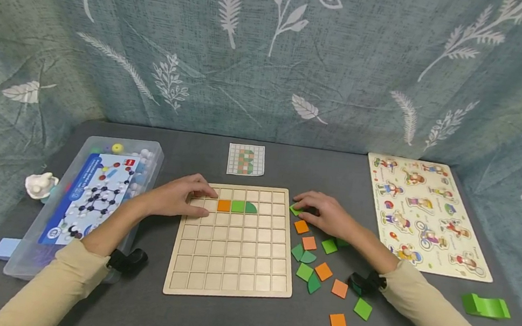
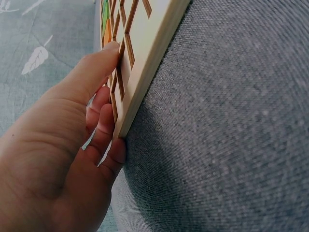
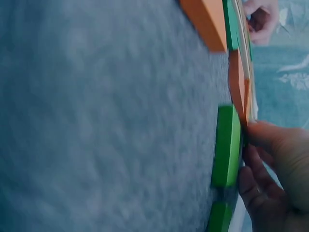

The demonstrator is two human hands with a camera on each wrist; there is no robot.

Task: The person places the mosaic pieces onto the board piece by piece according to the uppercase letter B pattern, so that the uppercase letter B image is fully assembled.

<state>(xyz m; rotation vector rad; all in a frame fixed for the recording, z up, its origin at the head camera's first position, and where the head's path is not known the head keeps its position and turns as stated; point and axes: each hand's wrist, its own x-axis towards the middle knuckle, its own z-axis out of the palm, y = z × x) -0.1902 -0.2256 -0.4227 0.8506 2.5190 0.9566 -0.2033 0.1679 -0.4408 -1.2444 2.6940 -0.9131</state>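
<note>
A wooden grid board (image 1: 232, 265) lies on the dark cloth. Its second row holds an orange square tile (image 1: 223, 206), a green square tile (image 1: 238, 206) and a dark green quarter-round tile (image 1: 251, 207). My left hand (image 1: 178, 196) rests at the board's upper left corner, thumb and fingers spread over the frame and nearby cells. Just past the right edge, my right hand (image 1: 328, 215) pinches a light green tile (image 1: 295, 209) between thumb and fingertips, which partly hide it. The right wrist view shows a green tile (image 3: 227, 147) close by that hand.
Loose orange (image 1: 323, 271) and green tiles (image 1: 304, 271) lie scattered right of the board. Behind it is a small pattern card (image 1: 246, 159). A clear plastic box (image 1: 151, 157) stands left, a picture puzzle board (image 1: 430, 216) and a green curved block (image 1: 486, 306) right.
</note>
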